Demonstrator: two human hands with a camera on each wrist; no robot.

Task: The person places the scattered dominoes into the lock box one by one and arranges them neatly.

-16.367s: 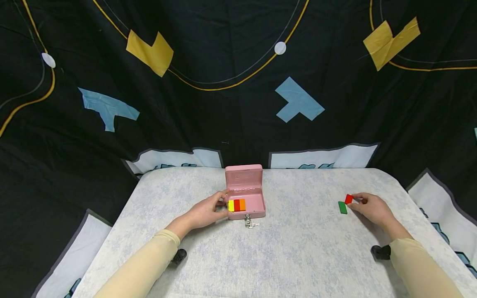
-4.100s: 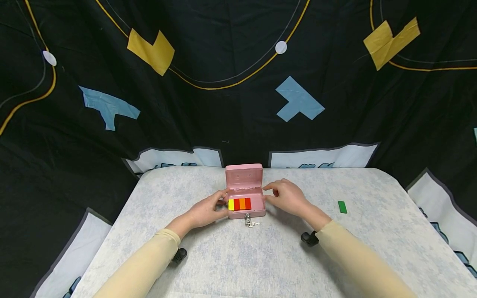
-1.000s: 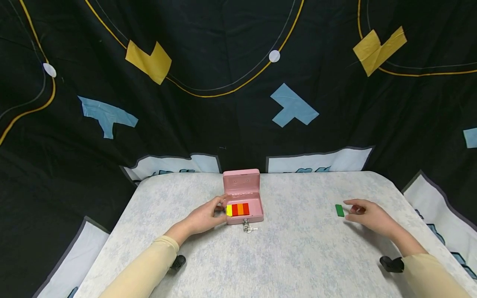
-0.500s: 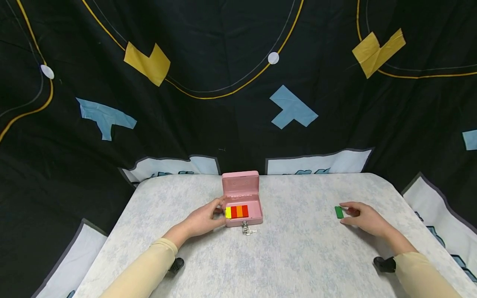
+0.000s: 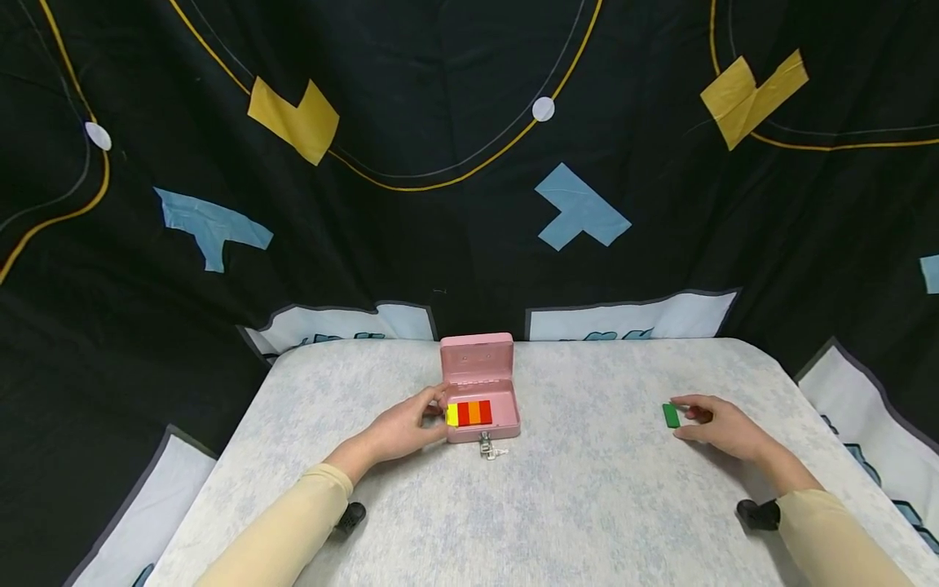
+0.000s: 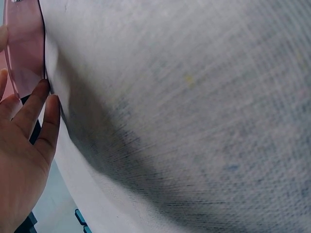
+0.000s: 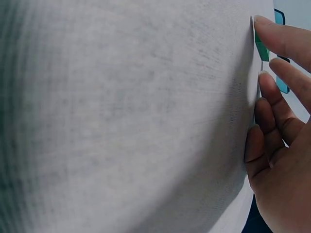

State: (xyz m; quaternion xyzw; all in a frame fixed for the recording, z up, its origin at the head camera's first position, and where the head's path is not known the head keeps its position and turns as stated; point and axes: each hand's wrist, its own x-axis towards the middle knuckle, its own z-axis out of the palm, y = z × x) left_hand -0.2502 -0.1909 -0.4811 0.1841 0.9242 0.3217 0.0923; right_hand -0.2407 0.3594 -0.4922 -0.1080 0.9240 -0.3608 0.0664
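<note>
A pink metal box (image 5: 506, 432) stands with its lid raised at the middle of the table. Inside, a row of flat blocks lies side by side: a yellow block (image 5: 451, 415), a red block (image 5: 463, 414), an orange block (image 5: 473, 413) and another red block (image 5: 486, 412). My left hand (image 5: 399, 428) grips the box's left side, fingertips against its wall in the left wrist view. Far to the right, my right hand (image 5: 722, 428) has thumb and index finger at the two ends of a green block (image 5: 671, 416), which lies at the fingertips; the thumb partly covers it in the right wrist view.
A metal padlock with keys (image 5: 487, 447) hangs at the box's front. A pale patterned cloth covers the table (image 5: 572, 505). Behind it hangs a black curtain (image 5: 469, 244) with yellow and blue shapes. Dark wrist cameras show under both forearms.
A second red block has joined the row in the box. My right hand has gone from the box's right side back to the green block and closed in on it. The left hand keeps its place.
</note>
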